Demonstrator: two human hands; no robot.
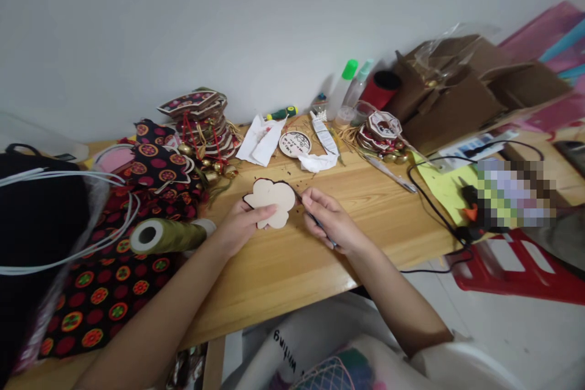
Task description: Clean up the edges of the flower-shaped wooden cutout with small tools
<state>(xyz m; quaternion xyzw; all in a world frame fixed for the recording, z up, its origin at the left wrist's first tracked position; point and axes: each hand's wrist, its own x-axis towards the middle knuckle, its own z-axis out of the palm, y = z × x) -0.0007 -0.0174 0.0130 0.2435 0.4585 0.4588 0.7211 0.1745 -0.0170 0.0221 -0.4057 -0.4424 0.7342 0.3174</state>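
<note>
My left hand (pixel 247 219) pinches a cream cloud-shaped piece (pixel 273 198) above the table, thumb across its lower face. Dark cloth shows along the piece's upper edge. In my right hand (pixel 331 219) is a slim dark tool (pixel 320 228), its tip touching or almost touching the right edge of the piece; its exact kind is hidden by my fingers. Small dark scraps (pixel 299 184) lie on the wood just behind the piece. Farther back sit a round printed disc (pixel 295 144) and a crumpled white paper (pixel 262 140).
Patterned dark cloth (pixel 105 292) and a green thread spool (pixel 169 236) crowd the left. Stacked ornaments (pixel 205 125) stand behind them. At the back right are a green-capped bottle (pixel 342 90) and open cardboard boxes (pixel 457 97). A black cable (pixel 429 213) crosses yellow paper (pixel 441 186).
</note>
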